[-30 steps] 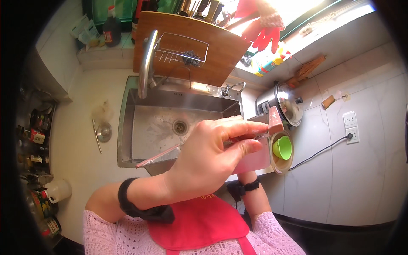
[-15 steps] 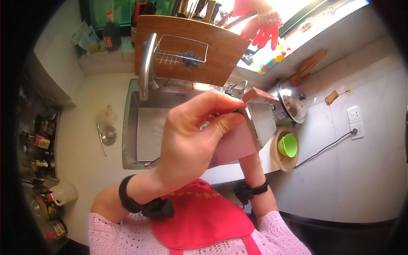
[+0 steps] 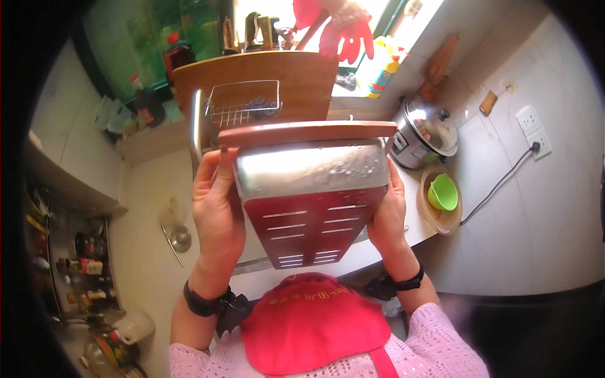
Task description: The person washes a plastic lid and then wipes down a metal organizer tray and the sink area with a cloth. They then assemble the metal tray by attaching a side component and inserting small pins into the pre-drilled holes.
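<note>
Head view: both hands grasp a slotted metal tray (image 3: 312, 201) with a reddish rim, raised close to the camera. Left hand (image 3: 217, 208) clasps its left edge, fingers wrapped over the rim. Right hand (image 3: 387, 211) presses flat against its right edge. Tray sits between the hands, tilted. Beyond the right hand: a rice cooker (image 3: 427, 131) and a green bowl (image 3: 443, 192) on the surface. A wire basket (image 3: 242, 104) lies beyond the left hand.

Home kitchen, rice cooker (image 3: 427, 129) on tiled counter (image 3: 504, 214), dish rack (image 3: 242, 104), sauce bottles (image 3: 161, 75)
</note>
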### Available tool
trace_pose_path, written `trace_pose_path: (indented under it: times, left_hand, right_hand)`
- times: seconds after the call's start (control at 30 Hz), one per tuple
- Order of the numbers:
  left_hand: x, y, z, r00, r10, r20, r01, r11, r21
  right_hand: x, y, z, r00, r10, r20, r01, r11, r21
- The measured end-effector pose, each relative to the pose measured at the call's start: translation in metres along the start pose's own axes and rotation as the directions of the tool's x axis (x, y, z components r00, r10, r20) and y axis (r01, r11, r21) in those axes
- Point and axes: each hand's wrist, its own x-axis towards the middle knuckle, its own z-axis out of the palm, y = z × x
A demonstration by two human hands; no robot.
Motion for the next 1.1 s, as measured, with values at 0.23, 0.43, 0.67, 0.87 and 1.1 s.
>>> trace_pose_path:
  times: [0.23, 0.43, 0.67, 0.87, 1.1]
  left_hand:
    - [0.011, -0.006, -0.017, 0.986, -0.158, 0.045, 0.158, 0.987, 0.006]
    - [0.020, 0.001, -0.024, 0.977, -0.215, 0.010, 0.215, 0.977, -0.011]
    - [0.019, 0.006, -0.032, 0.960, -0.272, -0.070, 0.262, 0.957, -0.122]
    - [0.003, 0.025, -0.002, 0.941, 0.100, 0.324, -0.317, 0.595, 0.738]
    - [-0.017, 0.022, 0.013, 0.911, 0.026, 0.411, -0.301, 0.724, 0.621]
  right_hand:
    - [-0.007, -0.016, 0.012, 0.944, -0.169, 0.282, 0.222, 0.960, -0.168]
    - [-0.016, -0.018, 0.032, 0.862, -0.296, 0.412, 0.436, 0.847, -0.304]
    - [-0.032, -0.024, 0.051, 0.784, -0.340, 0.520, 0.557, 0.756, -0.344]
    - [-0.024, -0.010, 0.046, 0.646, -0.433, 0.629, 0.757, 0.469, -0.456]
    - [-0.029, -0.005, 0.053, 0.512, -0.491, 0.705, 0.859, 0.283, -0.426]
